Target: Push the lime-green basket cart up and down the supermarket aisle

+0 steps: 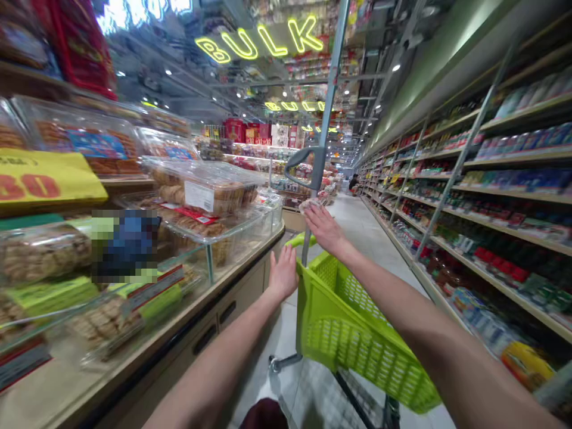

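Note:
A green wheeled shopping basket (366, 339) stands in the aisle just ahead of me, with a grey upright pole and a grey looped handle (306, 167) on top. My left hand (285, 274) is at the basket's near left corner, fingers pointing up to its green rim and the thumb side hidden. Higher up, my right hand (325, 229) reaches over the basket to the pole. Its fingers press a crumpled whitish cloth or tissue (310, 205) against the pole just below the handle; its exact kind is unclear.
On the left runs a counter (232, 286) with glass edging, stacked with clear boxes of baked snacks (205, 187) and a yellow price sign (44, 179). Long stocked shelves (504, 196) line the right. The tiled aisle (351, 211) leads away, with a person (354, 183) low down far off.

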A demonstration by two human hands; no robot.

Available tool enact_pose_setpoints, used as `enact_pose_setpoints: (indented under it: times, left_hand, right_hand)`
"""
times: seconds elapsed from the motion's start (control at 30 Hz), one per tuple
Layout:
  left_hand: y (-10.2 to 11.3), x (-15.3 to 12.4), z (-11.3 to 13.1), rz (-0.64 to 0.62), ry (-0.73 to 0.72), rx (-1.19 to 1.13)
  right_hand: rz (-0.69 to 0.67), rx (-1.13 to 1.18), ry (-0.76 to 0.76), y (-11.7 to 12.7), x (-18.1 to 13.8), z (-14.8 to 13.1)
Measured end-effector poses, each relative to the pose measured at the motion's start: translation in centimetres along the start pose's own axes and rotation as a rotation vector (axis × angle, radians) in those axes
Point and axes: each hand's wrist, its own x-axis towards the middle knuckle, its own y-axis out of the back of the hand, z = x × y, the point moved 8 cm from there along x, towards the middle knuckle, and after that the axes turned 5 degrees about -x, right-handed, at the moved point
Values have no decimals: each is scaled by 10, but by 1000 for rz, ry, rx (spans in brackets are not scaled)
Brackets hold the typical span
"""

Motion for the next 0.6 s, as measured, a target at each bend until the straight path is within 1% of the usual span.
enact_pose_setpoints:
  times: [0.1,0.23,0.3,0.33,0.4,0.53,0.6]
  left_hand:
    - [0,-3,1,-12,1,20]
    - [-10,-13,-1,-47,-10,45]
    - [-14,-18,-4,-55,-13,46]
    - [-15,-20,-6,-51,-11,43]
    - [-14,-21,-9,-37,-7,32]
    - [-12,-20,-7,-23,-7,21]
    - [-15,-21,-5,-40,-14,26]
  right_hand:
    - [-58,46,63,-12,-28,-26]
    - [-132,102,138,-32,-76,-73]
    - [-155,111,148,-39,-90,-88]
    - [-158,111,147,-40,-93,-90]
    - [-143,105,120,-36,-86,-84]
    - [-90,96,-36,-22,-53,-45]
    - [-99,102,-72,-22,-47,-39]
